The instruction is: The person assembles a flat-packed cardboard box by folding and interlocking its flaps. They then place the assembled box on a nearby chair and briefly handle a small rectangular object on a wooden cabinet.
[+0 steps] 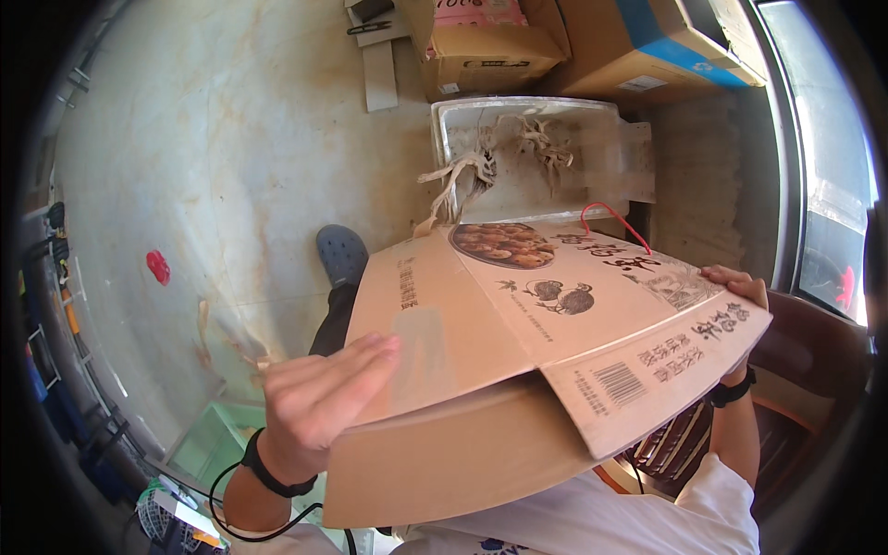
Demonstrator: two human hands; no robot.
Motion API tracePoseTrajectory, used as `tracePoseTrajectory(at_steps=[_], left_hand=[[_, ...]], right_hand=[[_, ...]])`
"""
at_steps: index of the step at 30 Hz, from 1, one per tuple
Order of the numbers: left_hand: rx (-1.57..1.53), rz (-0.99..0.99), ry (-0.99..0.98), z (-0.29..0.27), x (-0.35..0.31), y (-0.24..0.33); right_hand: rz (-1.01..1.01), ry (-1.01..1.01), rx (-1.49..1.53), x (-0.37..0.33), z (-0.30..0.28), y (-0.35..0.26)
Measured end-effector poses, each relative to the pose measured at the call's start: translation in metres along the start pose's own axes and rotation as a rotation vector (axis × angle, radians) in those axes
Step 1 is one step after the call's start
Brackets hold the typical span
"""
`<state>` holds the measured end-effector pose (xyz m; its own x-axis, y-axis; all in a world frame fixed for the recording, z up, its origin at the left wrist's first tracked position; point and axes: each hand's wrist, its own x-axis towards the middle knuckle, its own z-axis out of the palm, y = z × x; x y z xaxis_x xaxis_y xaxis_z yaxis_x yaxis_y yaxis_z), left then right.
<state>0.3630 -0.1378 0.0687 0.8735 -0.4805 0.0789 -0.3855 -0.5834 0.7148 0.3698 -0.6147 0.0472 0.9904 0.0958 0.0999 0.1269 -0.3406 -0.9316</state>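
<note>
A tan printed cardboard carton (499,314), tilted and partly flattened, spans the space in front of my body. Its printing shows a plate of food, two small birds and a barcode. A red cord handle (618,225) loops up from its far edge. My left hand (324,393) grips the left edge, fingers over the printed face near a strip of clear tape (425,347); its thumb is hidden. At the right edge my right hand (737,283) is closed round the cardboard, with the palm hidden behind it. A loose flap (444,462) opens toward me.
Beyond the carton is a dirty white foam box (532,104) with dried roots or plant stems (546,148). Brown cardboard boxes (592,60) stand behind it. A grey clog (342,254) is on the floor at left, and a red scrap (158,267) lies farther left. A dark wooden chair (814,351) stands at right.
</note>
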Motion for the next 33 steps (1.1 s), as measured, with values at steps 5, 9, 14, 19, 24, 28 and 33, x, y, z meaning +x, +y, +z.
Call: tracePoseTrajectory(at_steps=[5,9,14,19,24,28,33], left_hand=[[0.110,0.059,0.068,-0.010,-0.015,-0.014],[0.200,0.086,0.102,-0.003,-0.036,-0.003],[0.085,-0.130,0.203,-0.002,-0.036,0.006],[0.135,-0.187,0.246,0.001,-0.001,0.015],[-0.300,-0.205,0.287,0.032,0.027,0.034],[-0.042,-0.117,0.162,0.063,0.028,0.050],[-0.004,-0.051,0.297,0.066,0.013,0.043]], right_hand=[[-0.142,-0.046,0.004,-0.021,0.002,0.000],[-0.151,-0.076,0.047,-0.029,-0.002,0.008],[-0.108,-0.015,0.040,-0.028,-0.002,0.015],[-0.054,0.148,0.015,-0.017,-0.010,0.026],[-0.175,0.388,-0.187,0.012,-0.045,-0.012],[-0.142,0.169,-0.406,0.006,-0.094,-0.027],[-0.148,0.181,-0.411,-0.036,-0.081,-0.002]])
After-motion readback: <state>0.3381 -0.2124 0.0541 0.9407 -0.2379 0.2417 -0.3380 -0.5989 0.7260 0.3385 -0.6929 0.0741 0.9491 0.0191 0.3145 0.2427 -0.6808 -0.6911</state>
